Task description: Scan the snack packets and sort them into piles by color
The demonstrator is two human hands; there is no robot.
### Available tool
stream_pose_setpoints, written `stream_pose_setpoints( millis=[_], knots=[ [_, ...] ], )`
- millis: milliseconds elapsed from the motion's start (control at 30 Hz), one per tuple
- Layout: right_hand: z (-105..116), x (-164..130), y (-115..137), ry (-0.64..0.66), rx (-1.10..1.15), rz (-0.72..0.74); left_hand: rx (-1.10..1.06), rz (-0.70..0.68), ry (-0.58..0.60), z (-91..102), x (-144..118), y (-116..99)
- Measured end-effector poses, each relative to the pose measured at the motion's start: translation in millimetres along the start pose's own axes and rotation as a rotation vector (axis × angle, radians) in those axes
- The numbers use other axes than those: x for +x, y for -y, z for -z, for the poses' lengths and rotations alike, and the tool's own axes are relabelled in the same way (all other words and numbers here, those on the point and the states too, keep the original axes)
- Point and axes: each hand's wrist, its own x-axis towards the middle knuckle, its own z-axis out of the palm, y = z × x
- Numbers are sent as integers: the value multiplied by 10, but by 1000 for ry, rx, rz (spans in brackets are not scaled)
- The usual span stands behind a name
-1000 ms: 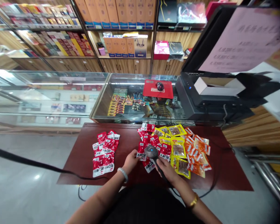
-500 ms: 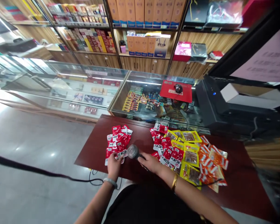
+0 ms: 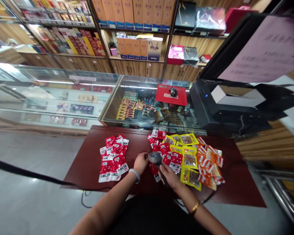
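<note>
- Black cable (image 3: pixel 26 171) runs in from the left edge over the floor, start cut off; it goes under the dark red table (image 3: pixel 88 163).
- Sorted pile of red packets (image 3: pixel 112 158) on the table's left part, overlapping, white labels at the ends; print too small to read.
- Left hand (image 3: pixel 140 162) sits between that pile and the mixed heap, pale bangle on the wrist. Fingers curl down at the table near the scanner head; too small to tell whether they pinch a packet.
- Handheld scanner (image 3: pixel 155 157): dark grey rounded head, small blue light on top, head just right of the left fingertips. Its handle runs down into the right hand (image 3: pixel 168 175), mostly hidden there.
- Right hand fingers wrapped around the scanner handle, gold bracelet on the wrist.
- One red packet (image 3: pixel 155 172) lies under the scanner, partly covered by head and hand.
- Mixed heap to the right: more red packets (image 3: pixel 168 151), then yellow packets (image 3: pixel 189 160), then orange packets (image 3: pixel 209 163), all overlapping.
- Behind: glass counter (image 3: pixel 147 107) with blurred goods, black register unit (image 3: pixel 225 107) at right, pink sheet (image 3: pixel 262 49) unreadable.
</note>
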Motion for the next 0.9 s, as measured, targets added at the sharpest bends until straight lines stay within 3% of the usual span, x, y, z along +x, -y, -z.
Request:
stream_pose_setpoints(
  millis=[133, 300, 433, 567, 700, 900],
  knots=[
    [243, -113, -64, -133, 70, -27, 91, 27, 78, -180, 276, -271],
    [341, -140, -112, -213, 115, -45, 39, 77, 95, -282, 350, -342],
    [301, -77, -109, -156, 99, 11, -144, 75, 128, -238, 276, -202],
    [185, 54, -56, -62, 56, 56, -236, 43, 110, -50, 147, 58],
    [-26, 213, 82, 40, 11, 77, -267, 45, 90, 152, -2, 282],
    [-395, 405, 256, 181, -103, 25, -292, 86, -36, 380, -165, 464]
  ],
)
